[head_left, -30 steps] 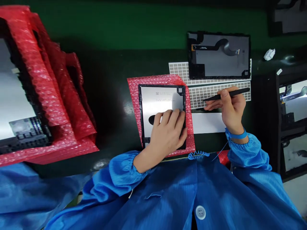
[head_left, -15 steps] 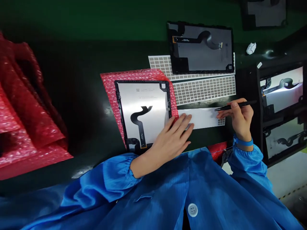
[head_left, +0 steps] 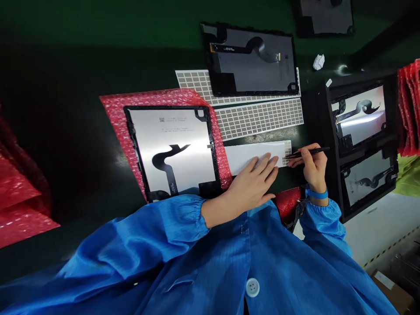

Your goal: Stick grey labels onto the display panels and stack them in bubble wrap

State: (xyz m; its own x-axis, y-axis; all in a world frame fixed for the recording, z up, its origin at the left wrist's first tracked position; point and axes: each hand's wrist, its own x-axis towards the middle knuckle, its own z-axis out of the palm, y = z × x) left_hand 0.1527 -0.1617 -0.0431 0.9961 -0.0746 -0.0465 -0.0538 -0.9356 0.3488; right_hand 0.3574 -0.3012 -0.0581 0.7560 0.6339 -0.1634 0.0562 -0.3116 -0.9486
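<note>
My left hand (head_left: 252,183) lies flat with fingers stretched on a white backing sheet (head_left: 244,155), holding it down. My right hand (head_left: 311,168) pinches black tweezers (head_left: 306,152); their tip touches the small grid of stickers at the sheet's right end (head_left: 286,158). To the left, a tablet display panel (head_left: 172,148) with a black flex cable lies face down on red bubble wrap (head_left: 113,109). A blue wrist strap circles my right wrist.
Two grey sticker grid sheets (head_left: 259,118) lie behind the white sheet. Another display panel (head_left: 252,61) rests on them. A black rack (head_left: 361,135) at right holds more panels. Red bubble bags (head_left: 19,205) sit at far left. A crumpled white scrap (head_left: 318,61) lies farther back.
My left hand left the display panel and moved right onto the white sheet. My right hand brought the tweezers down from the grid sheet to the sheet's right end. The view shifted right.
</note>
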